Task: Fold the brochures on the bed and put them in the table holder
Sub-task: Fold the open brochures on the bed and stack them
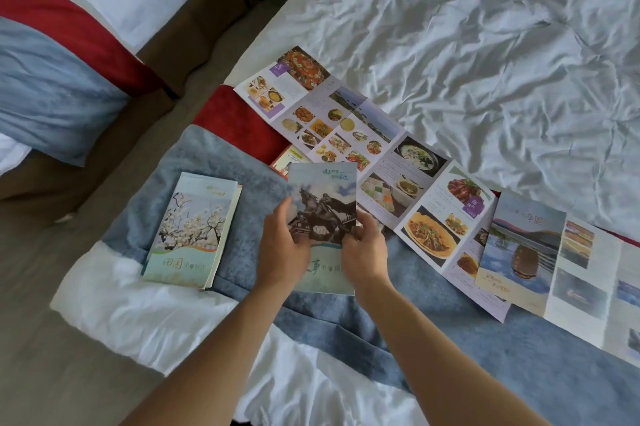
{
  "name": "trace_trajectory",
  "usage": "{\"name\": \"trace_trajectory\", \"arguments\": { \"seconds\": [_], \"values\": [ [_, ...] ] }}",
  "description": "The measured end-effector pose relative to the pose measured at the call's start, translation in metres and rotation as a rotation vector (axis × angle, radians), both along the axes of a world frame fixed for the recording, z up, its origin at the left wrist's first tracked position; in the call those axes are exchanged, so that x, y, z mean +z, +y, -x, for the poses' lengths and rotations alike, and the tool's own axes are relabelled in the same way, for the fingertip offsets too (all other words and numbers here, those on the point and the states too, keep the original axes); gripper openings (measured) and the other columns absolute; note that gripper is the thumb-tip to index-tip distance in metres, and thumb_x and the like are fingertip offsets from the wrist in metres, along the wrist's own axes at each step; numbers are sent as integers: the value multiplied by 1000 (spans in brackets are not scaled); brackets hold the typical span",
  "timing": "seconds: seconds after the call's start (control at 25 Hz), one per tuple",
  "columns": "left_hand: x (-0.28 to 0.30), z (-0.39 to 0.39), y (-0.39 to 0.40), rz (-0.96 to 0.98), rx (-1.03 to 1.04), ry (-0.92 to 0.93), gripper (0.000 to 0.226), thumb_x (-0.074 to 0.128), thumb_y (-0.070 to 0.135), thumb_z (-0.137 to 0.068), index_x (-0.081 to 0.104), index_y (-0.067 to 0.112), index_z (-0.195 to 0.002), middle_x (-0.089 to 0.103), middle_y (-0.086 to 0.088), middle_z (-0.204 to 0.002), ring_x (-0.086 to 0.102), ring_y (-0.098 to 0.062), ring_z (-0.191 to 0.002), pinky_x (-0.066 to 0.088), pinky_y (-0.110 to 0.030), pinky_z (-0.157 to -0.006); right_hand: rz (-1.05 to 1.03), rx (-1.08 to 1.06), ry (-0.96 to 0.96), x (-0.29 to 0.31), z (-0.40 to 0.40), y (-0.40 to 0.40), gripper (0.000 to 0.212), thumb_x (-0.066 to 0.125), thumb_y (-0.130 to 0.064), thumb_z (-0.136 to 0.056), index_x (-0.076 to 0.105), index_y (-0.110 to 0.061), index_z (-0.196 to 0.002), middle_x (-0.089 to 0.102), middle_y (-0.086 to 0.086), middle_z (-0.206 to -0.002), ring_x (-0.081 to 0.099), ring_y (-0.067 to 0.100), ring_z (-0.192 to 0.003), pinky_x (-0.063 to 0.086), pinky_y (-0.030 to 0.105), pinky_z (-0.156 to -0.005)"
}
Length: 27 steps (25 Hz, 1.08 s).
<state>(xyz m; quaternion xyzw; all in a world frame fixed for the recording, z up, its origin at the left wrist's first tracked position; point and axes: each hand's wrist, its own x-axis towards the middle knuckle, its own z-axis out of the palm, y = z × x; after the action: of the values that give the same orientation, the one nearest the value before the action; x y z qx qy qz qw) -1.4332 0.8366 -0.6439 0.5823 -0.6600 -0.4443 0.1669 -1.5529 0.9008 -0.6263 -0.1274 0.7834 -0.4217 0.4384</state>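
Both forearms reach in from the near edge of the bed (485,45). Left hand (282,249) and right hand (363,252) each pinch a side edge of the folded statue-cover brochure (323,211): thumbs on top, fingers under, grip closed on the paper. It sits over the blue bed runner (242,211), near the foot edge; can't tell if it's lifted or resting.

A finished folded stack, the blossom-cover brochure (192,235), lies just left of it on the runner. An unfolded food brochure (363,145) stretches diagonally toward the right edge, with an unfolded lake brochure (540,252) overlapping its far-right end. A small red-edged leaflet (289,157) peeks out from under the food one.

Table holder not in view.

Step looks like finishing the fold. To do it well: square the panel edges flush, press creases flat against the bed, keep the cover outward, then stack on the blossom one before carrying.
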Motion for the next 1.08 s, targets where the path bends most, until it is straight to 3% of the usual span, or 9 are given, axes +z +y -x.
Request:
{"name": "trace_trajectory", "arguments": {
  "seconds": [0.08, 0.16, 0.24, 0.36, 0.52, 0.72, 0.88, 1.08],
  "values": [
    [0, -14, -3, 100, -46, 1, 70, 62, 3, -90, 35, 28, -150, 46, -4, -136, 50, -14, -123, 42, -22, -83, -17, 213, 292, -3, -16, -1, 77, 46, -6, -90, 18, -33, -156, 47, -8, -129, 56, 14, -83, 48, 28, -58],
    [2, -30, -10, 202, -94, -40, 66, 61, -2, -88, 43, 23, -146, 48, -7, -131, 55, -17, -117, 43, -17, -79, -41, 471, 547, -9, -36, -6, 85, 52, -9, -90, 7, -33, -158, 27, -1, -150, 55, 22, -79, 44, 30, -51],
    [1, -50, -23, 272, -153, -114, 53, 60, -4, -87, 55, 17, -135, 48, -10, -129, 62, -27, -105, 50, -27, -74, -98, 619, 669, -17, -58, -16, 83, 58, -13, -89, 14, -32, -158, 2, 4, -165, 64, 29, -94, 47, 32, -51],
    [-5, -90, -45, 309, -219, -230, 38, 61, -2, -85, 62, 13, -120, 47, -11, -128, 65, -34, -91, 54, -39, -65, -117, 712, 748, -26, -88, -37, 76, 61, -19, -89, 26, -28, -155, -14, 5, -167, 57, 30, -120, 56, 38, -67],
    [-17, -154, -76, 293, -218, -309, 37, 61, -1, -84, 62, 13, -118, 47, -12, -132, 62, -33, -107, 57, -45, -74, -178, 811, 713, -34, -145, -72, 72, 56, -21, -90, 24, -24, -155, -21, -1, -165, 58, 32, -118, 53, 38, -77],
    [-31, -207, -112, 244, -276, -348, 41, 60, 2, -85, 60, 15, -124, 43, -8, -140, 55, -28, -123, 57, -43, -80, -215, 854, 597, -47, -199, -107, 67, 52, -19, -93, 24, -23, -154, -15, -2, -165, 54, 31, -124, 51, 38, -90],
    [-47, -224, -128, 244, -372, -377, 49, 65, 4, -85, 59, 16, -132, 44, -8, -138, 55, -28, -119, 57, -42, -85, -264, 871, 597, -62, -215, -117, 63, 54, -21, -95, 28, -23, -151, -9, 1, -166, 56, 33, -120, 51, 39, -91],
    [-62, -233, -130, 303, -438, -458, 56, 68, 5, -80, 58, 19, -134, 45, -11, -138, 54, -31, -109, 51, -46, -90, -309, 904, 674, -75, -216, -117, 62, 58, -29, -93, 30, -26, -149, 3, -3, -165, 61, 30, -110, 51, 38, -80]
  ]
}}
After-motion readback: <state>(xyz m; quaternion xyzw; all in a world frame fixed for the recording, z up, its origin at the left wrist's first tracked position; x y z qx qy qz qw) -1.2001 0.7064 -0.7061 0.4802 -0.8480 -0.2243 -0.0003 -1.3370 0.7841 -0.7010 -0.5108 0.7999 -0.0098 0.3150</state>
